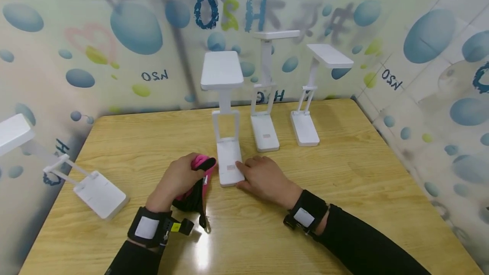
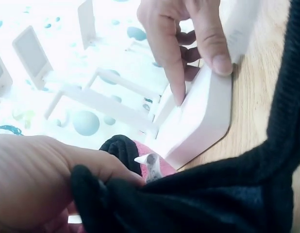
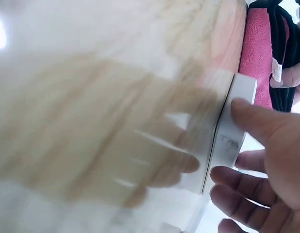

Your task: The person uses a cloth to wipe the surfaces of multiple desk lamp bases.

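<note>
In the head view we see the broad wooden table (image 1: 344, 173) and, standing on it, the central white lamp (image 1: 225, 101). The right hand (image 1: 265, 179) grips the lamp's base (image 1: 229, 156); in the left wrist view we find its index fingertip (image 2: 179, 99) on top, a contact hidden from the right wrist view, and its thumb (image 2: 222, 65) at the edge. The left hand (image 1: 179, 179) is clamped on a pink-and-black cloth (image 1: 196, 194) just beside the base. In the right wrist view we make out the cloth's white label (image 3: 276, 71), small in the head view.
</note>
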`<state>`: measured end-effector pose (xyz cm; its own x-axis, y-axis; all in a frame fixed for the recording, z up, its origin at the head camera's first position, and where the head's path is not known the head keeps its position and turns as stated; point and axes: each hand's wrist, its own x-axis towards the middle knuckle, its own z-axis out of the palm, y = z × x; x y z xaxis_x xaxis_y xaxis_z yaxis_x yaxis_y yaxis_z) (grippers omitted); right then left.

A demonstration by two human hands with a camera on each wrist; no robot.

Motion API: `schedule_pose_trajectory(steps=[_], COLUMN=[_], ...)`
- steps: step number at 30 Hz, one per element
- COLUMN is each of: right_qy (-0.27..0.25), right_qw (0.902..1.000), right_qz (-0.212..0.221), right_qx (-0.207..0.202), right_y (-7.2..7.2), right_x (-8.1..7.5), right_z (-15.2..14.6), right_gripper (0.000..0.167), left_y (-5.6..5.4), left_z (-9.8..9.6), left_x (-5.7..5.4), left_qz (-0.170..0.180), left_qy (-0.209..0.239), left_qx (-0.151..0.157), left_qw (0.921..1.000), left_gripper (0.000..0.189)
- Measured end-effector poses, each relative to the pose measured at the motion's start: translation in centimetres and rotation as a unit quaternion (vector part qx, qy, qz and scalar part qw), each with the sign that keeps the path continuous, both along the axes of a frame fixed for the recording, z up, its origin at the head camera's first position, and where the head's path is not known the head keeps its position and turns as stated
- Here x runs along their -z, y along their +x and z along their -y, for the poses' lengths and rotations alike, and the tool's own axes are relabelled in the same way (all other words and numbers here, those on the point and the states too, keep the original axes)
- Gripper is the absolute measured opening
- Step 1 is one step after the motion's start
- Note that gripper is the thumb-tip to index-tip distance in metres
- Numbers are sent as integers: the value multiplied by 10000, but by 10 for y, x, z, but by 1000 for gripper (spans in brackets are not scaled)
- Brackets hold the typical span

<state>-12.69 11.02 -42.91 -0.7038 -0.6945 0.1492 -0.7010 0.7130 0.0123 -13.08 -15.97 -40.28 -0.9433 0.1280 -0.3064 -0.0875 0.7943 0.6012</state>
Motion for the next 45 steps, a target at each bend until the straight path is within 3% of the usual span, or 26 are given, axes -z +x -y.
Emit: schedule_pose_trajectory(steps=[11,18,26,30,31,33,36,38,40,42,45], right_qy=[48,250,485,-102,-460,-1283,-2516,-3064,-3396,-3520,-3367], right_qw=[9991,9981,9963,9944,9911,9777,9406,9148,8943,8849,8955], right_qz=[164,230,229,507,678,1003,1657,2116,2497,2698,2605], right_qx=[385,518,678,917,1054,1327,1568,1567,1499,1424,1301], right_y=[-38,-59,-65,-59,-56,-47,-27,-10,6,19,29], right_x=[-6,-3,0,-1,-3,-5,-9,-10,-10,-10,-8], right_z=[19,28,31,26,24,21,17,15,12,10,7], right_gripper=[52,53,55,57,56,48,36,34,40,55,79], left_y=[-3,0,5,8,9,12,17,21,24,26,26], left_z=[-3,-7,-18,-23,-25,-29,-39,-47,-57,-66,-78], left_x=[-8,-10,-9,-6,-4,-1,5,9,13,16,18], left_qz=[-4,182,-132,-193,-158,-25,37,7,-122,-240,-335], left_qy=[105,221,415,1232,1560,2360,3121,3305,3303,3379,3514], left_qx=[8,-88,32,-337,-485,-790,-1000,-993,-964,-955,-923], left_qw=[9999,9996,9990,9916,9864,9685,9448,9386,9389,9360,9311], left_gripper=[54,52,52,53,53,51,45,41,38,37,38])
